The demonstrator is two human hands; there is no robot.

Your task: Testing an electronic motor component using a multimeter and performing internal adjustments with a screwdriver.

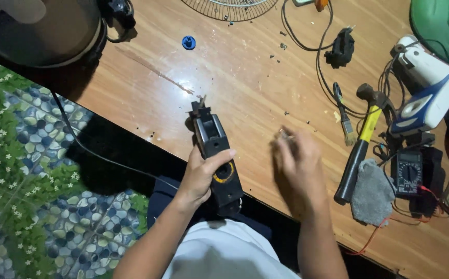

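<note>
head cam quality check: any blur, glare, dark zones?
Head view: right hand smeared by motion blur; left hand and the black device it holds are sharp; glare streak on the wooden table; top-left corner and under-table area fall into deep shadow.

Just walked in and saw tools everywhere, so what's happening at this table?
A person sits at a wooden table, gripping a black tool body in the left hand. The right hand is blurred above the table, pinching something small that can't be made out. A yellow-handled hammer, a small brush, a grey cloth and a multimeter lie to the right.
</note>
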